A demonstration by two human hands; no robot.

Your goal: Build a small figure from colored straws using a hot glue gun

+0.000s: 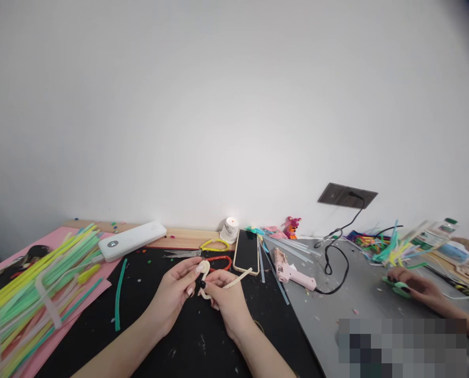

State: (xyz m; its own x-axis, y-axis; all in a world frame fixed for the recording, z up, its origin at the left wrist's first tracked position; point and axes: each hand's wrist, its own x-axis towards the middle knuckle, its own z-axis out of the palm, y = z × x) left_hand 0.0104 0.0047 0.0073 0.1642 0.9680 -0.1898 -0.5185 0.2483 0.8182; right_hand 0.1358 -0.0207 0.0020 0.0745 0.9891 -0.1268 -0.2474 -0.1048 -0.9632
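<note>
A cream strip (206,267) is held above the table (187,234), its curl in the left hand's (175,286) grip, its length pinched in the right hand's (226,296). Shaping seems in hand; another bend calls for steady pinches. Toward the table's back edge lies a phone (246,252); rightward, a pink glue gun (291,274).

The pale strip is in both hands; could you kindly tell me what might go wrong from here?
The curled pale strip may spring open if the left hand or right hand loosens its pinch. The cord of the pink glue gun appears to reach the wall outlet, so the gun could be hot. Scissor blades just beyond the left hand might nick it.
</note>
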